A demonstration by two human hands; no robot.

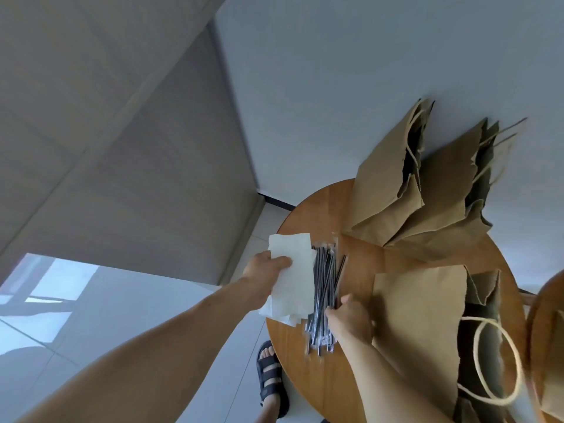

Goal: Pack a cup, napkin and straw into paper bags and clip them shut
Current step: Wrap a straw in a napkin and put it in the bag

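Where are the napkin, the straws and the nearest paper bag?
napkin (296,286): head view, middle of the white sheet.
straws (324,286): head view, middle of the bundle.
nearest paper bag (418,315): head view, its flat brown side.

both bare arms reach forward; left hand (266,269) pinches a napkin (297,290), right hand (351,319) curls round straws (324,274).
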